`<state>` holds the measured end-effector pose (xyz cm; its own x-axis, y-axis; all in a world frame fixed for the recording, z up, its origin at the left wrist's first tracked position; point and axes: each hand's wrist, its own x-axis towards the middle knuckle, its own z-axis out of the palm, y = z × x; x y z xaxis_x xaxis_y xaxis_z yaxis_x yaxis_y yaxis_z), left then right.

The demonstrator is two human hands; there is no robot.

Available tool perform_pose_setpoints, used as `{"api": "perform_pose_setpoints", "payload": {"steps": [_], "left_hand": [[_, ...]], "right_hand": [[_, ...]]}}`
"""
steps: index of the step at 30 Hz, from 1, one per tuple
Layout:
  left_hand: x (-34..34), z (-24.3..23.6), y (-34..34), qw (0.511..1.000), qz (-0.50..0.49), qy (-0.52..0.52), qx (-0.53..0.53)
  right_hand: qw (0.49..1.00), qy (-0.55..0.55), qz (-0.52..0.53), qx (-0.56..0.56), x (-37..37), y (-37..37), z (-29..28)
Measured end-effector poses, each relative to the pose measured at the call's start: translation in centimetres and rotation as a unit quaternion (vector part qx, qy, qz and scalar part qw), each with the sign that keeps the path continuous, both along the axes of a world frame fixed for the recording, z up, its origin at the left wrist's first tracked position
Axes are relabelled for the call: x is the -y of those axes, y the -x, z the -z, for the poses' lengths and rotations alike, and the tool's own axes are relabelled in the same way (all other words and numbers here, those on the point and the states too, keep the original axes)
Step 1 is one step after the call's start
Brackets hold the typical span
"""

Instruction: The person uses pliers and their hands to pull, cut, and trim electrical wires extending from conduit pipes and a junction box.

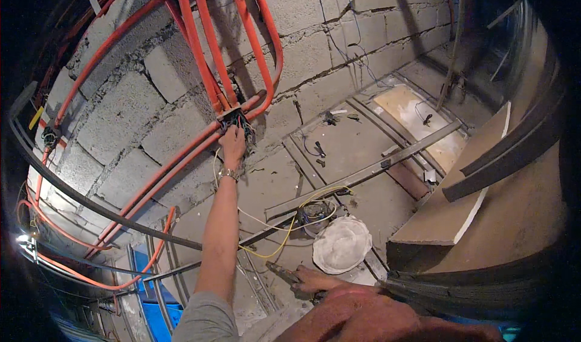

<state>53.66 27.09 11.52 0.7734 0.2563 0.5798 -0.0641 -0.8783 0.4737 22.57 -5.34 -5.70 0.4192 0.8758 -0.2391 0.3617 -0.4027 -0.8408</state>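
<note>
My left hand [233, 141], wearing a wristwatch, reaches up with curled fingers into a bundle of wires [241, 127] in an open junction box [230, 112], where several orange conduits [200, 45] meet; what exactly it pinches is too small to make out. A thin yellow wire [266, 254] loops down beside that arm. Low in the middle, my right hand [308, 278] is closed on a dark narrow tool [279, 271], partly hidden by a blurred reddish shape [375, 318].
Concrete block wall [121, 112] behind. Below lie metal framing [417, 148], wire coils [315, 212], a white round object [340, 244] and a pale board [411, 118]. A large board [502, 209] stands at right; a dark curved strip [85, 203] crosses the left; blue material [154, 293] shows lower left.
</note>
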Motion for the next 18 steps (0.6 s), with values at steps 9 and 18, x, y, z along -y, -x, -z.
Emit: {"api": "perform_pose_setpoints", "payload": {"steps": [9, 18], "left_hand": [[0.3, -0.4, 1.1, 0.999, -0.038, -0.024, -0.012], [1.7, -1.4, -1.4, 0.987, -0.151, -0.059, -0.011]], "right_hand": [[1.0, 0.001, -0.017, -0.009, -0.5, 0.4, 0.2], [1.0, 0.001, -0.013, -0.011, 0.0, 0.8, 0.0]]}}
